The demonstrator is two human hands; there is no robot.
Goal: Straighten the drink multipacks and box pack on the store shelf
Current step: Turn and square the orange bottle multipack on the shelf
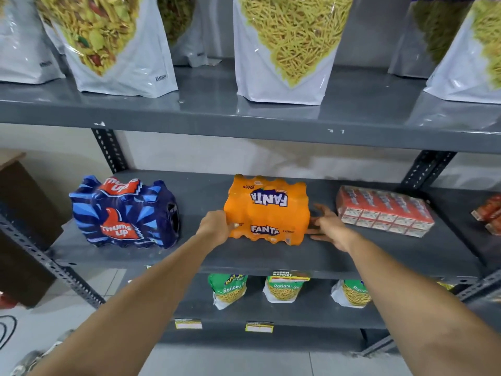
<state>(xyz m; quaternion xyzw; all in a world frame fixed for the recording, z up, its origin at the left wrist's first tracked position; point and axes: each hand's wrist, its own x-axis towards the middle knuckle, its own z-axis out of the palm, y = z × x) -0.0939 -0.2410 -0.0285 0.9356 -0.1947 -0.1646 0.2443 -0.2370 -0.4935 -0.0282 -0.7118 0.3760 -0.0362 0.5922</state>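
Observation:
An orange Fanta multipack (267, 210) sits mid-shelf on the grey middle shelf (260, 256). My left hand (215, 225) presses against its left front corner with fingers curled on the wrap. My right hand (329, 226) is spread open at the pack's right side, fingertips touching or nearly touching it. A blue Thums Up multipack (124, 211) stands to the left, turned at a slight angle. A red and white box pack (383, 211) lies to the right, skewed on the shelf.
Large snack pouches (284, 47) stand on the shelf above. Green snack bags (227, 290) sit on the shelf below. More red packets (488, 214) lie at the far right. A brown carton (21, 229) stands on the floor at left.

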